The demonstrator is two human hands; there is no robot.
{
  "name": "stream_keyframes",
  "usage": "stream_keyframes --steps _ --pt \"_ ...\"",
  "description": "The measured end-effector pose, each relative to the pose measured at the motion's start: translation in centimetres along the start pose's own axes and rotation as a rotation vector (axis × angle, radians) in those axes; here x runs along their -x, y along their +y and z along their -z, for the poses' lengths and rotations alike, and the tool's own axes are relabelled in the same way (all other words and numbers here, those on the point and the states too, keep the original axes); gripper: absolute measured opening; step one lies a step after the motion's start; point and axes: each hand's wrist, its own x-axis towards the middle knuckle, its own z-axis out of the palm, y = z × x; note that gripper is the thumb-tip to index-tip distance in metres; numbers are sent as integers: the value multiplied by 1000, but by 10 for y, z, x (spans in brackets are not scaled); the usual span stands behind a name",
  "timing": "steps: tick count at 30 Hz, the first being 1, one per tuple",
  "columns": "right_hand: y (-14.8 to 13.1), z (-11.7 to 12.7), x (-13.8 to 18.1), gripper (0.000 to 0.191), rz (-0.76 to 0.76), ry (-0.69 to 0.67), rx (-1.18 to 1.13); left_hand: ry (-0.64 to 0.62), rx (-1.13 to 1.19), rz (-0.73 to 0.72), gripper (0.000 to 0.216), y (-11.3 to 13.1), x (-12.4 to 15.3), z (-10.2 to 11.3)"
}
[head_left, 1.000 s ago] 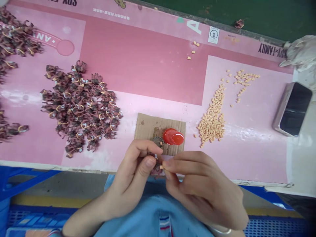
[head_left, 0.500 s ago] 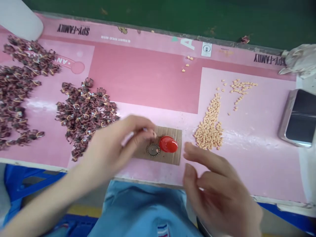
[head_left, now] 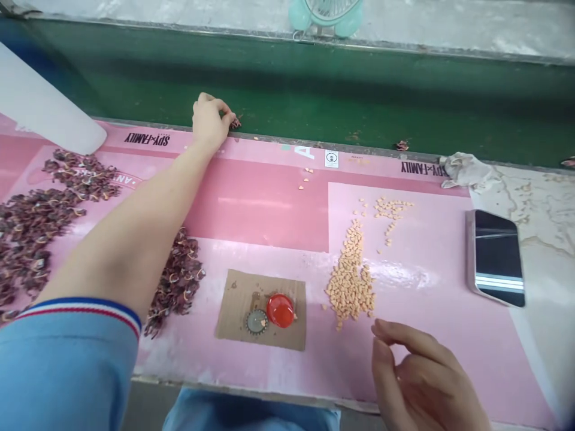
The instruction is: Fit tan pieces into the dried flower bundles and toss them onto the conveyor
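Observation:
My left hand (head_left: 209,120) is stretched far out to the back edge of the pink sheet (head_left: 256,197), fingers curled over a small dark brown piece (head_left: 235,123) at the green belt (head_left: 314,96). My right hand (head_left: 417,377) hovers low at the near right, fingers loosely bent and apart, holding nothing, just below the pile of small orange pieces (head_left: 353,278). A cardboard square (head_left: 263,308) carries a red cap (head_left: 280,310) and a metal bottle cap (head_left: 256,322).
Piles of dark brown figures (head_left: 40,215) lie at the left, one partly under my arm (head_left: 179,281). A phone (head_left: 496,257) lies at the right, a crumpled cloth (head_left: 467,170) behind it. A small fan (head_left: 326,15) stands at the far back.
My hands parted from a shared pinch near the cardboard. The left hand reached far forward to the belt edge with the dark piece; the right hand dropped back, now without anything in it. The view tilted up.

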Motion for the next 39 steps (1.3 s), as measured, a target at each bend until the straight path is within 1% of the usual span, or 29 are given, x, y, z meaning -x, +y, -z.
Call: stream_keyframes --steps 3,5,7,9,11,13,15,17,20,22,24,27,30,32,34,37,39 --pt "17 11 15 33 -64 57 30 1 -34 -28 28 -2 13 21" --pt "21 17 21 33 -131 63 24 -39 -76 -41 28 -4 31 41" --pt "21 21 21 32 -184 73 2 -110 -142 -37 31 -11 59 63" --pt "20 20 18 31 -222 88 -24 -173 -224 -31 23 -25 92 83" --pt "20 18 14 29 -218 132 -47 -192 -291 -46 16 -43 126 98" --pt "22 15 11 29 -170 159 -69 -197 -320 -80 19 -62 153 107" --pt "25 15 8 29 -104 137 -57 -199 -321 -111 19 -79 169 109" --pt "27 17 5 28 -39 41 21 -189 -313 -133 19 -91 175 108" --pt "26 21 1 24 63 -144 170 -140 -306 -145 19 -99 171 104" --pt "23 20 1 22 100 -219 234 -128 -308 -146 16 -98 166 102" --pt "22 16 4 22 91 -227 284 -119 -315 -150 12 -93 163 100" --pt "21 6 10 22 73 -180 354 -61 -334 -173 11 -76 167 96" --pt "19 -1 10 19 77 -170 420 14 -345 -257 13 -60 180 93" --pt "17 -3 7 15 107 -195 456 40 -339 -343 14 -54 192 94" --pt "16 -2 3 14 149 -228 472 49 -316 -410 12 -52 206 98" --pt "17 1 -5 19 189 -269 466 6 -262 -450 17 -47 233 104" --pt "16 2 -9 21 196 -275 436 -32 -195 -481 21 -37 254 101"
